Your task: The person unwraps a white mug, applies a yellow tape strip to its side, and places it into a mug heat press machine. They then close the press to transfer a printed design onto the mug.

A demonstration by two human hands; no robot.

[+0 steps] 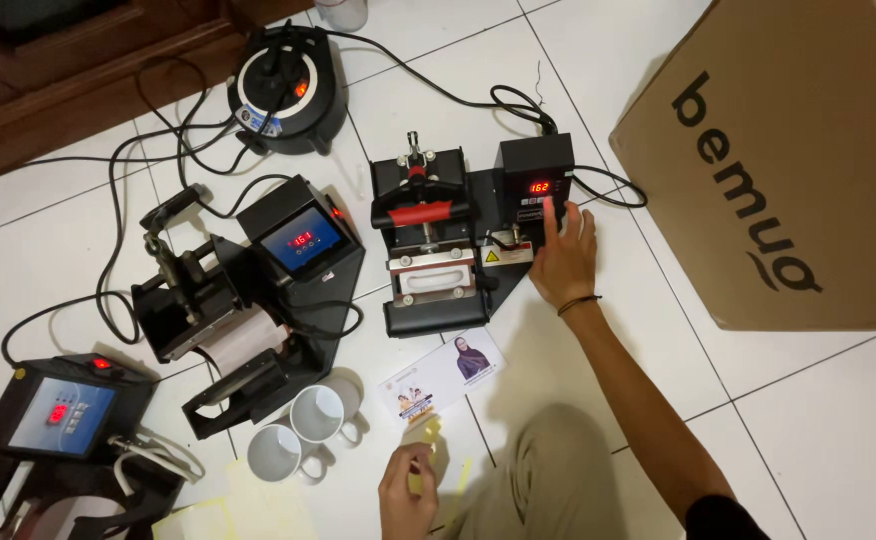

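Right hand (561, 262) is stretched out far across the white tile floor (798, 420), fingers (550, 215) spread open, with the index fingertip pressed up against the control box (535, 185) of the middle mug press (433, 245). That box shows a red lit readout, and a black cord runs off its right side. A dark band sits on the wrist.

Left hand (405, 490) is down at the near edge, fingers curled shut around a small strip of yellow tape (420, 470). Just beyond it lies a printed card (443, 377) flat on the floor, near the foot of the middle press.

To the left, two white mugs (303, 432) stand upright, touching each other, right beside a second mug press (243, 320) with a blue screen; a white mug looks to be clamped sideways in it. A third controller (63, 412) with a blue screen sits at the near left. A round black transformer (286, 88) stands at the far side, cables trailing from it. A big brown cardboard box (788, 160) fills the far right.
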